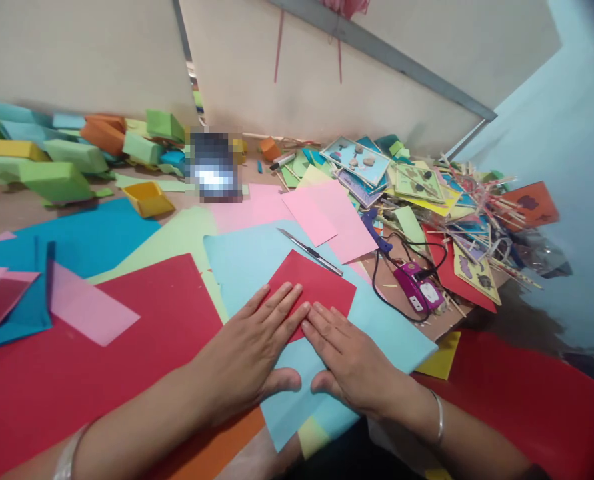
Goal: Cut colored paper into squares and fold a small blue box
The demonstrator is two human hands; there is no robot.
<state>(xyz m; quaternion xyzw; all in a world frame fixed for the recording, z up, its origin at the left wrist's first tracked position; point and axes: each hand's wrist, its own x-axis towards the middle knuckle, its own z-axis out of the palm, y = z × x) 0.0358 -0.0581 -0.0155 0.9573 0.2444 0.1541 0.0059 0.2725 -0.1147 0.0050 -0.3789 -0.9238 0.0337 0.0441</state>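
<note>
- The left hand point(251, 350) and the right hand point(351, 357) lay palm down, fingers stretched out, grasping nothing; silvery bangles circled both wrists.
- Under their fingers was a small red paper piece point(321, 283), resting on a light blue sheet point(387, 333), with its far part uncovered.
- To the left spread a large red sheet point(171, 307), a pink strip point(91, 307) lying across it.
- Just beyond the small red piece, a craft knife point(313, 253) lay slantwise on the light blue sheet.
- Farther along, pink sheets point(351, 227) overlapped; right of them were a blue glue gun point(377, 230) and a purple power box point(419, 288) with a black cord.
- Left of centre, a yellow paper box point(149, 200) stood near a heap of coloured folded boxes point(59, 181).
- At the surface's far right, decorated cards point(355, 161) were piled among thin sticks.
- Behind everything rose a pale panel point(301, 93).
</note>
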